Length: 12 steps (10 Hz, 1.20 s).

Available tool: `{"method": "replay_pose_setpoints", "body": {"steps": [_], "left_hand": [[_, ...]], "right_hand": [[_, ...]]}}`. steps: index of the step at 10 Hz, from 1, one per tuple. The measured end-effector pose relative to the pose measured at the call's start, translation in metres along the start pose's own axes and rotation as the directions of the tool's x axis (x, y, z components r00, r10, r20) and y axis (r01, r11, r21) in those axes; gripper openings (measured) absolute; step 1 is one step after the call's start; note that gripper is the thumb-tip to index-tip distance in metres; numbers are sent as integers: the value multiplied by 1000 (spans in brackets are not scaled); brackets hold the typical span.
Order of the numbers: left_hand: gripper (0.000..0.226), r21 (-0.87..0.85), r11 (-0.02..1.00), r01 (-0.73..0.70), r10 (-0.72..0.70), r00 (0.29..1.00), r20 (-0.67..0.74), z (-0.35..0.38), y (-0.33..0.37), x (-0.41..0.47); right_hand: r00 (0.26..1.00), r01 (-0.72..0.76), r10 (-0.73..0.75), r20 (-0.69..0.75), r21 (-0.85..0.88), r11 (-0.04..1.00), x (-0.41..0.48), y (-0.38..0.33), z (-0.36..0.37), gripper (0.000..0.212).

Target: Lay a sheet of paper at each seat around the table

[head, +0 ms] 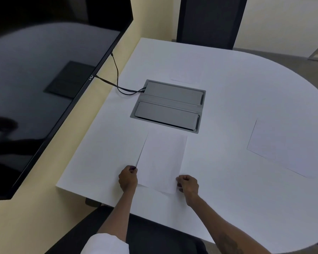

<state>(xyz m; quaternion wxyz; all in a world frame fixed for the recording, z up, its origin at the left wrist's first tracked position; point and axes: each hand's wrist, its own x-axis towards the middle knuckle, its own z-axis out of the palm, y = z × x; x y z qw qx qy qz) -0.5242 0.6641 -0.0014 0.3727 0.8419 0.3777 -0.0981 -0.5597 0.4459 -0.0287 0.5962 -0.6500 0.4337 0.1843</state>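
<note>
Both hands grip one sheet of paper (162,160) at the 6 o'clock edge of the white counter (228,107), just in front of the person. The left hand (128,177) is curled shut, pinching the sheet's left edge near its near corner; the right hand (188,183) is likewise closed, pinching the near right corner. The sheet lies lengthwise away from the person, slightly skewed, its far end reaching toward the grey cable box (168,106) set flush in the counter's middle. A second sheet (281,149) lies flat at about 3 o'clock, well apart from the held one, angled to the rounded edge. A faint edge of a third sheet (185,77) shows at 12 o'clock, just beyond the cable box. Two black cables (117,83) run from the box's 10 o'clock corner up to a large dark screen (44,79) along the left side. A dark chair back (209,21) stands at 12 o'clock behind the counter, and another dark seat (145,235) sits beneath the person's arms at 6 o'clock.
</note>
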Motion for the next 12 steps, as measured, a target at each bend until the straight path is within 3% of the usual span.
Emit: {"method": "replay_pose_setpoints", "body": {"steps": [9,12], "left_hand": [[17,-71,996,56,-58,998,-28,-1,-8,7],[15,-49,999,-9,3,994,-112,4,4,-25]], "right_hand": [[997,37,-45,-68,-111,993,2,0,3,12],[994,105,-99,37,-210,972,-2,-9,-20,22]]}}
